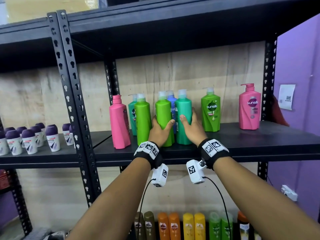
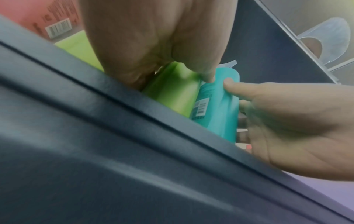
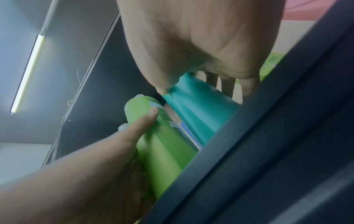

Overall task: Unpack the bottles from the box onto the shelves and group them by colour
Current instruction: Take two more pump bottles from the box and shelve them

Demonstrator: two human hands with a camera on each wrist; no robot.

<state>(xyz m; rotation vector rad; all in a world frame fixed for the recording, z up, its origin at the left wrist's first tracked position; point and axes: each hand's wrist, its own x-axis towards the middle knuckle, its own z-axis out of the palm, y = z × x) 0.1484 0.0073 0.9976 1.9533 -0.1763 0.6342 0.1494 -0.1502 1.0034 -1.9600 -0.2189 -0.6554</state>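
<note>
My left hand (image 1: 160, 129) grips a lime green bottle (image 1: 163, 111) that stands upright on the black shelf (image 1: 242, 141). My right hand (image 1: 190, 126) grips a teal bottle (image 1: 183, 108) right beside it. In the left wrist view the lime bottle (image 2: 172, 91) and teal bottle (image 2: 220, 106) stand side by side, touching. The right wrist view shows the teal bottle (image 3: 199, 106) under my palm and the lime bottle (image 3: 162, 144) in the other hand. A blue bottle (image 1: 171, 99) stands behind them, mostly hidden.
On the same shelf stand a pink bottle (image 1: 119, 122), another lime bottle (image 1: 142, 116), a teal one (image 1: 132, 108), a labelled green bottle (image 1: 210, 111) and a pink pump bottle (image 1: 249, 108). Small purple-capped bottles (image 1: 31, 139) fill the left shelf. Coloured bottles (image 1: 190, 226) line the shelf below.
</note>
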